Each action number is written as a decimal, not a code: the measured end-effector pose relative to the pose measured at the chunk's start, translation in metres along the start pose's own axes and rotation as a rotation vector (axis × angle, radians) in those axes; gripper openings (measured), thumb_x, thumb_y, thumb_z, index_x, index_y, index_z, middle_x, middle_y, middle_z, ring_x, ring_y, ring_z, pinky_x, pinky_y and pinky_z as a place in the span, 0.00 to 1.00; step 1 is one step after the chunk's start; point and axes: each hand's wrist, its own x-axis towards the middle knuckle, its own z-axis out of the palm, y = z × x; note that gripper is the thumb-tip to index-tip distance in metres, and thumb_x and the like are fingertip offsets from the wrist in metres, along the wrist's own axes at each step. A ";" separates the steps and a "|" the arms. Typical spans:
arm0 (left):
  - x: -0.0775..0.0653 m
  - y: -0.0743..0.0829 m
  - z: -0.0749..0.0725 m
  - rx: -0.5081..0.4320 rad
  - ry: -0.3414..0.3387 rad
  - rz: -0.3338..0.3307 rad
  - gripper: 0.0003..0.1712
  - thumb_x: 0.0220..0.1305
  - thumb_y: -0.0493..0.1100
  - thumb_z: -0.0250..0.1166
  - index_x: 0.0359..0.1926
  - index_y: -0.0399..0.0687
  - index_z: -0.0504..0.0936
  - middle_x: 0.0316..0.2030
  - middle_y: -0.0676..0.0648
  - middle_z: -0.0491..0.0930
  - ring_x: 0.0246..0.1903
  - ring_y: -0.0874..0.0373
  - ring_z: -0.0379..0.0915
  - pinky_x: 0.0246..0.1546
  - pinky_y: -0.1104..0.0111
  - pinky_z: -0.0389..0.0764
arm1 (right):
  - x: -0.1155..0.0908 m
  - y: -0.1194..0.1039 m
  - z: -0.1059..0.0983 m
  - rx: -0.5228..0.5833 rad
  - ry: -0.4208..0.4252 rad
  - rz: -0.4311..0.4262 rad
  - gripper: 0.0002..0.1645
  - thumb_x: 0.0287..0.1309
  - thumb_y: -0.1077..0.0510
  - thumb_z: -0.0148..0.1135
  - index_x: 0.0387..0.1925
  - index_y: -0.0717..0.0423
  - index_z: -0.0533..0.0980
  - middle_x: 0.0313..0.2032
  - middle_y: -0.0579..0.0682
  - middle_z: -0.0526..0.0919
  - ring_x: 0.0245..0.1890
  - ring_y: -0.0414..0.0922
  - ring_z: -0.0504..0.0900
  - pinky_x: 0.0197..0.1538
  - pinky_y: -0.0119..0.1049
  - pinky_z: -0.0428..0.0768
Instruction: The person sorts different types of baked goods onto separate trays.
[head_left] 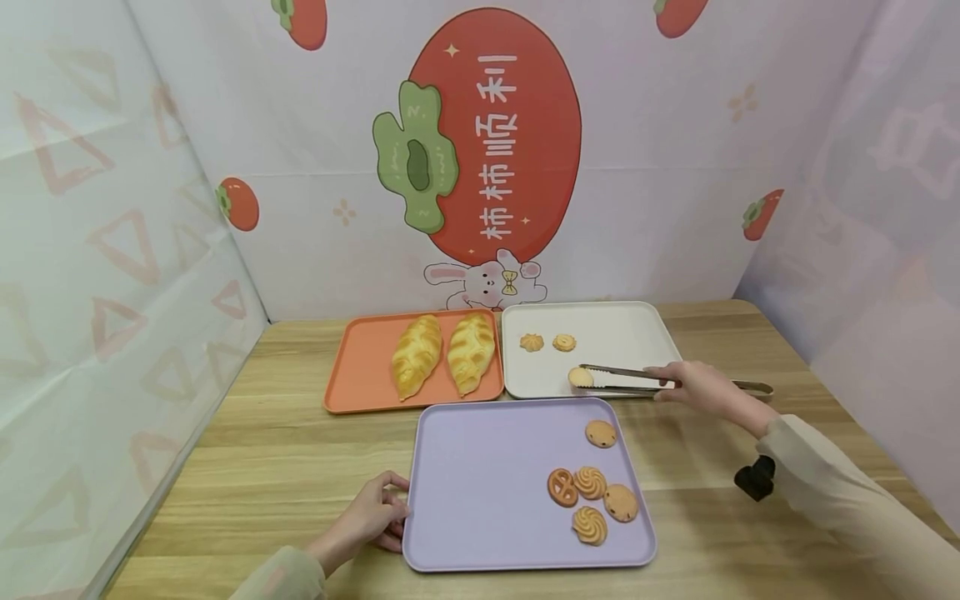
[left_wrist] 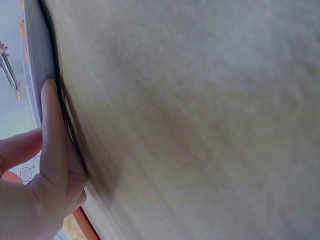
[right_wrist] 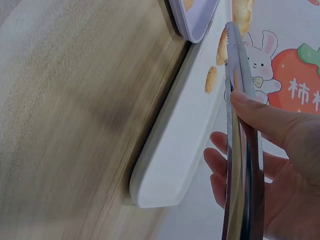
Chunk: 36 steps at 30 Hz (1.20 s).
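Note:
My right hand (head_left: pixel 697 387) holds a pair of metal tongs (right_wrist: pixel 235 75) with the thumb on one side and fingers on the other. The tongs' toothed tips lie around a round pale cookie (head_left: pixel 580 377) near the front edge of the white tray (head_left: pixel 622 333). Farther back on that tray are two small cookies, a flower-shaped one (head_left: pixel 532 342) and a ring-patterned one (head_left: pixel 564 342). My left hand (head_left: pixel 371 512) rests on the table beside the purple tray (head_left: pixel 480 483), fingertips against its left rim; in the left wrist view a straight finger (left_wrist: pixel 52 125) touches its outer side.
On the purple tray's right side lie a pretzel cookie (head_left: pixel 562 487), two swirl cookies (head_left: pixel 589 526) and two round spotted cookies (head_left: pixel 601 433). An orange tray (head_left: pixel 363 358) at the back left bears two long breads (head_left: pixel 471 354). A printed cloth (head_left: pixel 637 208) hangs behind the table.

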 end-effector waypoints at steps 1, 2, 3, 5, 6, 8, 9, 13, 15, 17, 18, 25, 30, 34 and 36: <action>0.000 0.000 0.000 0.001 0.000 0.000 0.19 0.52 0.26 0.53 0.46 0.28 0.60 0.21 0.47 0.70 0.16 0.58 0.72 0.15 0.62 0.79 | 0.001 0.002 0.000 -0.004 0.007 0.004 0.27 0.48 0.58 0.61 0.50 0.67 0.70 0.32 0.53 0.80 0.25 0.39 0.74 0.26 0.33 0.71; 0.000 0.001 0.000 0.002 0.000 -0.001 0.19 0.52 0.26 0.53 0.46 0.28 0.61 0.21 0.47 0.70 0.16 0.58 0.72 0.15 0.62 0.79 | 0.002 0.004 0.000 -0.007 0.010 0.006 0.27 0.48 0.58 0.61 0.50 0.67 0.70 0.31 0.52 0.80 0.24 0.38 0.73 0.25 0.33 0.70; 0.000 0.001 0.000 0.002 0.000 -0.001 0.19 0.52 0.26 0.53 0.46 0.28 0.61 0.21 0.47 0.70 0.16 0.58 0.72 0.15 0.62 0.79 | 0.003 0.005 0.000 -0.010 0.015 0.013 0.27 0.48 0.58 0.61 0.50 0.68 0.71 0.30 0.51 0.80 0.23 0.38 0.72 0.25 0.33 0.70; -0.001 0.001 0.000 -0.002 -0.002 -0.004 0.19 0.52 0.26 0.53 0.46 0.28 0.60 0.22 0.47 0.70 0.16 0.58 0.72 0.15 0.62 0.79 | 0.004 0.008 0.001 -0.017 0.022 0.027 0.27 0.48 0.59 0.62 0.50 0.67 0.71 0.30 0.50 0.80 0.22 0.37 0.70 0.24 0.32 0.68; -0.001 0.001 0.000 -0.002 -0.003 -0.005 0.19 0.52 0.26 0.53 0.46 0.28 0.60 0.22 0.46 0.70 0.16 0.58 0.72 0.16 0.62 0.80 | 0.005 0.010 0.001 -0.023 0.025 0.030 0.27 0.48 0.59 0.62 0.50 0.68 0.71 0.29 0.50 0.80 0.21 0.37 0.69 0.23 0.32 0.68; -0.001 0.002 0.000 -0.002 -0.004 -0.007 0.19 0.52 0.26 0.53 0.46 0.28 0.60 0.22 0.46 0.70 0.16 0.58 0.72 0.16 0.61 0.80 | 0.007 0.012 0.000 -0.026 0.026 0.036 0.26 0.48 0.59 0.62 0.49 0.68 0.71 0.29 0.50 0.80 0.21 0.37 0.69 0.23 0.32 0.67; -0.001 0.002 0.000 -0.001 -0.002 -0.008 0.19 0.52 0.26 0.53 0.46 0.28 0.60 0.22 0.46 0.70 0.16 0.57 0.72 0.16 0.61 0.80 | 0.008 0.013 0.000 -0.024 0.024 0.046 0.26 0.48 0.59 0.61 0.50 0.68 0.71 0.29 0.50 0.80 0.21 0.38 0.68 0.23 0.32 0.66; -0.001 0.002 0.000 0.003 0.002 -0.008 0.19 0.52 0.26 0.53 0.46 0.28 0.60 0.22 0.45 0.71 0.16 0.57 0.72 0.16 0.61 0.80 | 0.013 0.020 -0.002 -0.014 0.019 0.067 0.26 0.49 0.59 0.60 0.50 0.68 0.71 0.29 0.51 0.80 0.22 0.39 0.70 0.24 0.33 0.68; 0.000 0.002 0.000 0.004 0.004 -0.007 0.19 0.52 0.26 0.53 0.47 0.28 0.60 0.22 0.46 0.70 0.16 0.57 0.72 0.16 0.61 0.80 | 0.015 0.024 -0.003 -0.010 0.015 0.084 0.26 0.50 0.59 0.60 0.50 0.69 0.70 0.28 0.51 0.80 0.22 0.39 0.70 0.24 0.33 0.67; 0.000 0.002 0.000 0.003 0.004 -0.008 0.20 0.52 0.26 0.53 0.47 0.28 0.60 0.22 0.46 0.70 0.16 0.57 0.72 0.16 0.60 0.80 | 0.017 0.028 -0.003 -0.010 0.010 0.103 0.27 0.50 0.59 0.60 0.51 0.69 0.69 0.27 0.50 0.79 0.21 0.39 0.68 0.23 0.32 0.66; 0.000 0.001 0.000 0.002 0.003 -0.008 0.20 0.52 0.26 0.53 0.47 0.28 0.60 0.22 0.46 0.70 0.16 0.57 0.71 0.16 0.60 0.80 | 0.018 0.030 -0.003 -0.010 0.004 0.113 0.27 0.50 0.59 0.60 0.51 0.70 0.69 0.27 0.50 0.79 0.21 0.39 0.67 0.23 0.32 0.65; -0.001 0.001 0.000 0.004 0.011 -0.009 0.20 0.51 0.26 0.53 0.46 0.28 0.60 0.22 0.46 0.70 0.16 0.58 0.70 0.16 0.60 0.80 | 0.026 0.039 -0.003 -0.011 0.010 0.154 0.28 0.50 0.60 0.59 0.51 0.73 0.67 0.26 0.53 0.79 0.19 0.41 0.66 0.22 0.32 0.64; -0.001 0.000 0.000 0.001 0.014 -0.008 0.20 0.51 0.26 0.53 0.46 0.28 0.60 0.22 0.46 0.70 0.16 0.58 0.70 0.16 0.60 0.80 | 0.028 0.042 -0.001 0.002 0.017 0.185 0.29 0.50 0.59 0.60 0.51 0.72 0.67 0.30 0.61 0.80 0.23 0.44 0.71 0.25 0.35 0.68; -0.002 0.000 0.001 -0.005 0.009 -0.007 0.19 0.51 0.26 0.52 0.46 0.28 0.60 0.22 0.46 0.70 0.16 0.58 0.70 0.16 0.60 0.80 | 0.029 0.044 0.001 0.005 0.018 0.198 0.29 0.49 0.58 0.60 0.51 0.72 0.68 0.33 0.65 0.79 0.25 0.47 0.72 0.26 0.37 0.69; -0.002 0.000 0.001 -0.007 0.006 -0.004 0.19 0.50 0.26 0.52 0.45 0.28 0.61 0.22 0.46 0.70 0.16 0.58 0.70 0.16 0.60 0.79 | 0.029 0.044 0.002 0.002 0.021 0.201 0.28 0.49 0.58 0.60 0.50 0.72 0.68 0.36 0.67 0.78 0.26 0.47 0.72 0.27 0.38 0.69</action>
